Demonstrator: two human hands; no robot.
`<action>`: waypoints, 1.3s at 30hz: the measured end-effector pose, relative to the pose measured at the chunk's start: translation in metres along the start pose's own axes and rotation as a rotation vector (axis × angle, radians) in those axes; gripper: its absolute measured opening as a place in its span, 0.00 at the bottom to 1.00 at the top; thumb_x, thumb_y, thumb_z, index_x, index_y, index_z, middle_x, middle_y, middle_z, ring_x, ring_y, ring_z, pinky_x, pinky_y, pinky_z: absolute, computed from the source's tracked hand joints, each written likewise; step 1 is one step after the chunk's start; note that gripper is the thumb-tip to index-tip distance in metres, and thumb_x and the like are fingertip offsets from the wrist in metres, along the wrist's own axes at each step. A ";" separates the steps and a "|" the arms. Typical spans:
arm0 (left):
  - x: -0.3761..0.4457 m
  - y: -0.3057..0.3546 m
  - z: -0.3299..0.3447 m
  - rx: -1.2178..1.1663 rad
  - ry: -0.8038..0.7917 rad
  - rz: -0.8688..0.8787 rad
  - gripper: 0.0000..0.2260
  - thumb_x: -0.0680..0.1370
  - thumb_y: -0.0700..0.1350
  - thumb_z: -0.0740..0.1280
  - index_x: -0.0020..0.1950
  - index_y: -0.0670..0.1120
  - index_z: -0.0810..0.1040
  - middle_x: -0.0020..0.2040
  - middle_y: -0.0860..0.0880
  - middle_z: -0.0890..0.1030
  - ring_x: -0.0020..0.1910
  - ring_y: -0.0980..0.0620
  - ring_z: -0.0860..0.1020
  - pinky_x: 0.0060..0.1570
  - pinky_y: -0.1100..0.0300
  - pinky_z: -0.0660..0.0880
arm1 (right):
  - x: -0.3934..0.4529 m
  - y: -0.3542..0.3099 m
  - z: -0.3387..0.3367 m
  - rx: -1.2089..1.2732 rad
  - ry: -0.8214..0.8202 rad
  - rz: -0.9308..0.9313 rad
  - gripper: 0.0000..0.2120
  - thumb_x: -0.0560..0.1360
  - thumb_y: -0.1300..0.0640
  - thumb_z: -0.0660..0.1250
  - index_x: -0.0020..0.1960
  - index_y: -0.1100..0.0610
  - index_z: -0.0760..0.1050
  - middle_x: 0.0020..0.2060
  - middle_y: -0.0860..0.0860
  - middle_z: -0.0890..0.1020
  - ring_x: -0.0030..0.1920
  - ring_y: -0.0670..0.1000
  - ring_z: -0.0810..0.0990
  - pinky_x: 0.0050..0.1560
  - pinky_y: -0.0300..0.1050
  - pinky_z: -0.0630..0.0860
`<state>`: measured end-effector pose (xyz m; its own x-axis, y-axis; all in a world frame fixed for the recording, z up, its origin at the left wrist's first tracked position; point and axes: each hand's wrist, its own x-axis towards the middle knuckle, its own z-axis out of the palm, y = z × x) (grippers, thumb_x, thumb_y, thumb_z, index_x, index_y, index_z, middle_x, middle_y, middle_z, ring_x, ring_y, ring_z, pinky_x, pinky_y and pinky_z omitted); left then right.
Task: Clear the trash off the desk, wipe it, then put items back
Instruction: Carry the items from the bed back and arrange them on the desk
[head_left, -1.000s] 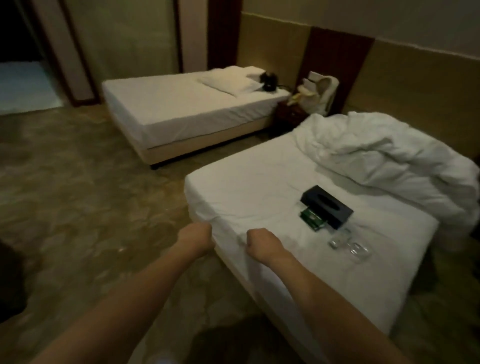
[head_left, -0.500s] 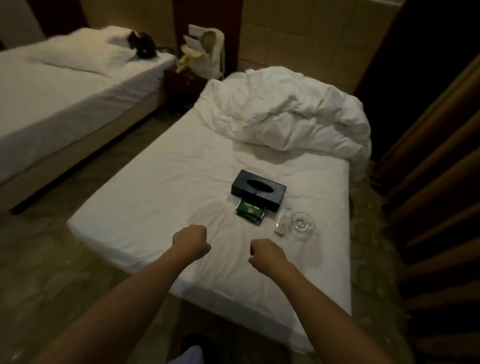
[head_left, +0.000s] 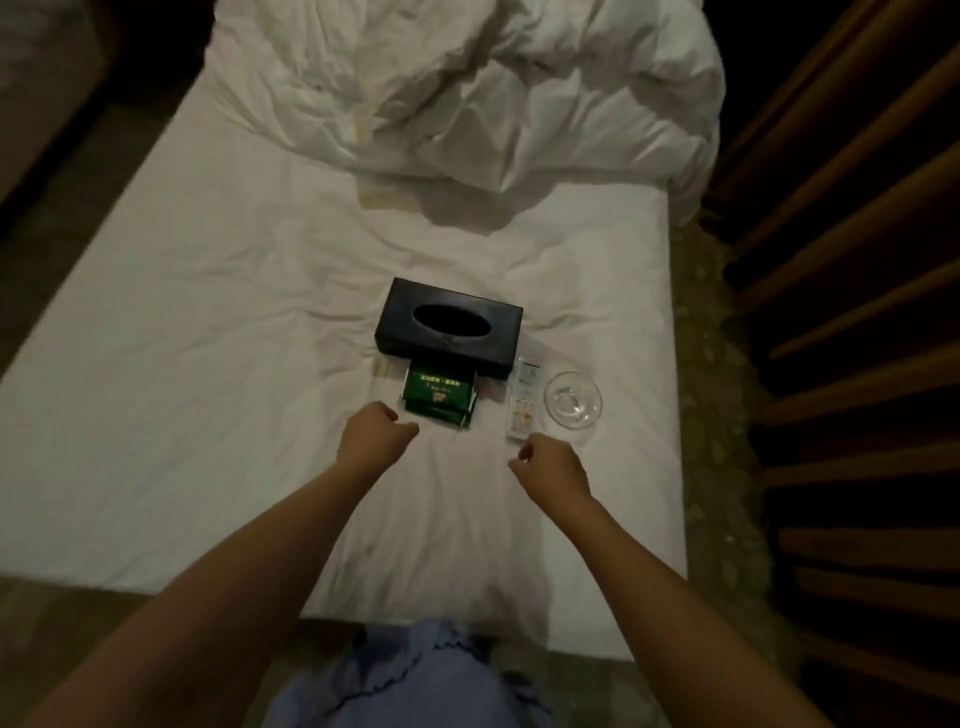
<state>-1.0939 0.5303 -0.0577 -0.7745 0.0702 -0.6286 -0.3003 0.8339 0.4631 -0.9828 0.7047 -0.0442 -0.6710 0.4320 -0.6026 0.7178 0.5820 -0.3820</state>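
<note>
On the bed: a white sheet (head_left: 208, 322) is carrying the desk items in a tight cluster near the right side — no desk is showing anywhere in view.
Tissue box: a black tissue box (head_left: 449, 325) is lying flat, its oval slot facing up; it is looking stiff and light, so I judge a grasp across its short sides will hold it.
Green packets: a small stack of green packets (head_left: 439, 396) is sitting against the box's near edge, touching it; they are probably thin, light and slick, best pinched as one stack by the long edges.
Remote: a white remote control (head_left: 523, 408) is lying just right of the packets, rigid and easy to lift by its sides.
Ashtray: a clear glass ashtray (head_left: 573, 400) is resting just beside the remote — likely the heaviest and most fragile piece, smooth-walled, best taken by the rim with fingers and thumb.
Left hand: the left hand (head_left: 375, 434) is hovering near the packets, fingers curled into a loose fist, gripping nothing.
Right hand: the right hand (head_left: 551, 465) is hovering below the remote, likewise curled and holding nothing.
Duvet: a crumpled white duvet (head_left: 467, 88) is heaped at the far end.
</note>
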 end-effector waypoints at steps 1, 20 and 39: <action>0.017 0.006 0.005 -0.019 0.000 -0.028 0.21 0.75 0.50 0.69 0.63 0.39 0.74 0.60 0.41 0.77 0.59 0.42 0.75 0.51 0.58 0.69 | 0.022 -0.005 -0.004 0.026 0.006 0.004 0.08 0.76 0.56 0.64 0.51 0.60 0.75 0.51 0.57 0.79 0.51 0.55 0.78 0.42 0.40 0.67; 0.207 0.026 0.081 -0.199 -0.040 -0.263 0.27 0.70 0.46 0.75 0.63 0.37 0.70 0.61 0.40 0.76 0.58 0.41 0.76 0.52 0.55 0.71 | 0.281 -0.049 0.018 0.282 0.189 0.228 0.32 0.72 0.43 0.70 0.65 0.63 0.65 0.62 0.58 0.72 0.62 0.59 0.72 0.61 0.54 0.72; 0.183 0.013 0.039 -0.245 0.060 -0.321 0.17 0.72 0.44 0.73 0.56 0.38 0.75 0.55 0.39 0.80 0.53 0.40 0.78 0.54 0.49 0.75 | 0.261 -0.050 -0.004 0.299 0.146 0.266 0.32 0.70 0.50 0.73 0.66 0.63 0.64 0.61 0.59 0.76 0.59 0.60 0.76 0.54 0.48 0.73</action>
<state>-1.2176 0.5751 -0.1908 -0.6490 -0.2105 -0.7311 -0.6500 0.6527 0.3891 -1.1951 0.7911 -0.1796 -0.4585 0.6460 -0.6103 0.8775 0.2204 -0.4260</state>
